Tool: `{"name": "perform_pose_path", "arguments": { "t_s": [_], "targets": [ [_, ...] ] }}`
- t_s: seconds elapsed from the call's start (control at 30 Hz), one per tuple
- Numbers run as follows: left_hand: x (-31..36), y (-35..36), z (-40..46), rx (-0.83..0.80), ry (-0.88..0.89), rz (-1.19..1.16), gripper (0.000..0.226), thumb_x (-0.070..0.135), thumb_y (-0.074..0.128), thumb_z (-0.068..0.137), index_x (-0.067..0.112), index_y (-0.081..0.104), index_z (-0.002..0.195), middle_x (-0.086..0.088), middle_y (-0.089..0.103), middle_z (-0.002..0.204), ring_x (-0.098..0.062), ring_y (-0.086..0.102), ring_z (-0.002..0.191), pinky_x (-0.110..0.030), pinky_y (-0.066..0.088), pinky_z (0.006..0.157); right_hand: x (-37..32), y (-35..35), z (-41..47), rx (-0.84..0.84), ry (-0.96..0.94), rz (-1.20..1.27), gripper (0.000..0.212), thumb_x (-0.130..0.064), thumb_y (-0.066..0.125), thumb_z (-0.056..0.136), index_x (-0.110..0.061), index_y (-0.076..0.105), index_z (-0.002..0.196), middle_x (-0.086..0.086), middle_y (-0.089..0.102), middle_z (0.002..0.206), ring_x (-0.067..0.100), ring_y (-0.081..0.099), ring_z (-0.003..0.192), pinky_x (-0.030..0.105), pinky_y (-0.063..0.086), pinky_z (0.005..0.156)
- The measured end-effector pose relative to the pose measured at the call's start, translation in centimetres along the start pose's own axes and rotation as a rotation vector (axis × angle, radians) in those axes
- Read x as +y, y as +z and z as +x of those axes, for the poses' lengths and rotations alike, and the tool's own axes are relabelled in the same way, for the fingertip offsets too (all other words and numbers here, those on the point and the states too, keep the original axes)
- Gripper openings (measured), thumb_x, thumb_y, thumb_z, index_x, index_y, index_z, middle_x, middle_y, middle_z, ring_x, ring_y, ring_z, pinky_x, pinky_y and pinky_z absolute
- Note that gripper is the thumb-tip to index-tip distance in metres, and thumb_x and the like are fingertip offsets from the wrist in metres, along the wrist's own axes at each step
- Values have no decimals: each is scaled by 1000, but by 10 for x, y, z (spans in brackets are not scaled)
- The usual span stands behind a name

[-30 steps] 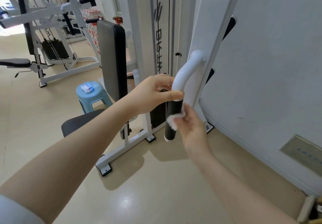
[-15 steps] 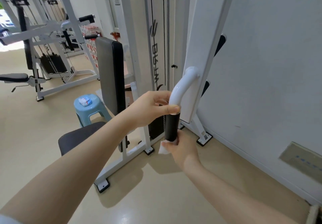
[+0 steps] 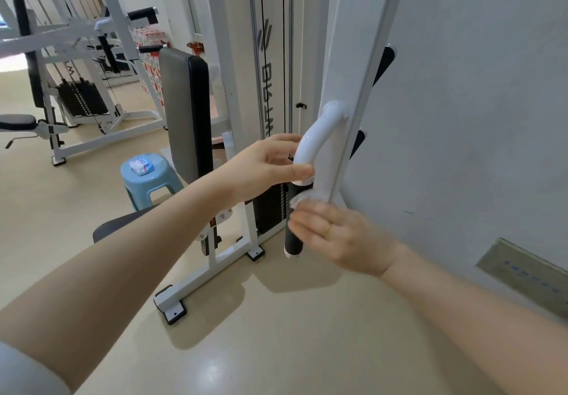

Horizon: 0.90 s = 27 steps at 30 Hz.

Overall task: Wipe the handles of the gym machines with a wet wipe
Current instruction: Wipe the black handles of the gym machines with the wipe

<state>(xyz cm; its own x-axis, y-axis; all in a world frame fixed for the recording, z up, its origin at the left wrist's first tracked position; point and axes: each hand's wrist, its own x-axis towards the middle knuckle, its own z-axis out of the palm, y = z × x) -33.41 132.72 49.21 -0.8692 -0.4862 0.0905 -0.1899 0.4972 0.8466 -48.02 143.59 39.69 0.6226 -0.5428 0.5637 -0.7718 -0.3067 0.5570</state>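
A white curved bar (image 3: pixel 316 142) comes off the gym machine's frame and ends in a black handle grip (image 3: pixel 293 242) that points down. My left hand (image 3: pixel 264 167) holds the white bar just above the black grip, thumb in front and fingers behind. My right hand (image 3: pixel 341 238) wraps round the upper part of the black grip and presses a crumpled white wet wipe (image 3: pixel 302 199) against it. The wipe shows above my fingers; the rest of it is hidden under my hand.
The machine's padded backrest (image 3: pixel 184 111) and seat (image 3: pixel 123 225) stand left of the handle, its white base foot (image 3: pixel 172 305) on the beige floor. A blue stool (image 3: pixel 147 179) carries a small wipe packet (image 3: pixel 140 165). Another white machine (image 3: pixel 76 65) stands far left. A grey wall (image 3: pixel 476 118) fills the right.
My right hand has slid with the wipe from the bottom end of the black grip up to its top. My left hand has kept its hold on the white bar.
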Motion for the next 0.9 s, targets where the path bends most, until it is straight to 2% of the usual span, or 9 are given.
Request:
{"name": "perform_pose_path", "arguments": {
  "t_s": [0.17,0.23,0.33,0.47,0.63,0.73,0.8,0.83,0.9],
  "targets": [
    [3,2,0,6,-35,46,11,31,64,85,35,66,95,20,43,132,1,55,106,-35,40,104,-25,17,-11,-552,-385,-219,53,9,30,79,-18,73,92,-3,72,98,21,59,113,38,34,110],
    [3,3,0,4,-30,49,11,30,65,84,31,67,95,18,46,130,0,58,103,-33,42,102,-16,18,-5,-510,-430,-273,55,8,25,81,-16,70,103,0,71,106,22,56,117,45,15,117],
    [4,3,-1,-4,-17,48,11,31,66,84,28,68,95,14,50,128,-4,61,101,-33,45,100,-8,16,9,-504,-198,-147,52,1,20,93,-9,67,110,6,69,111,21,61,110,40,24,111],
    [6,4,-1,-19,-23,84,9,33,64,85,36,64,93,14,50,126,-4,58,103,-30,41,99,-38,30,-11,-701,-370,-252,31,-22,58,78,-17,71,106,-2,71,108,19,60,112,36,30,110],
    [4,3,-1,-9,-12,96,9,34,63,85,39,63,92,13,55,117,-1,57,100,-27,42,93,-39,26,-15,-558,-218,6,36,3,39,85,-16,69,91,-1,71,92,20,64,98,33,40,104],
    [0,2,0,5,-19,85,10,33,64,85,39,64,93,10,59,109,-5,60,99,-30,43,93,-31,14,-22,-782,27,291,26,-4,47,90,-16,60,109,4,62,106,25,54,103,31,41,90],
    [-1,2,0,16,-24,65,12,33,65,84,38,64,95,9,60,106,-7,60,99,-32,42,91,-9,5,-16,-831,616,511,29,-15,41,96,-20,56,120,4,57,113,26,53,104,31,41,82],
    [-2,2,0,22,-21,58,12,34,65,84,37,64,95,9,61,105,-7,59,99,-32,41,89,-1,5,-13,-668,1037,720,25,-20,42,96,-21,59,115,2,60,102,24,55,95,28,41,74],
    [-3,4,0,38,-9,55,12,31,65,84,35,65,96,9,60,106,-7,58,98,-29,40,86,8,11,-1,-206,1466,1042,22,-26,41,98,-20,62,100,-2,58,80,18,53,78,21,38,60]
  ]
}}
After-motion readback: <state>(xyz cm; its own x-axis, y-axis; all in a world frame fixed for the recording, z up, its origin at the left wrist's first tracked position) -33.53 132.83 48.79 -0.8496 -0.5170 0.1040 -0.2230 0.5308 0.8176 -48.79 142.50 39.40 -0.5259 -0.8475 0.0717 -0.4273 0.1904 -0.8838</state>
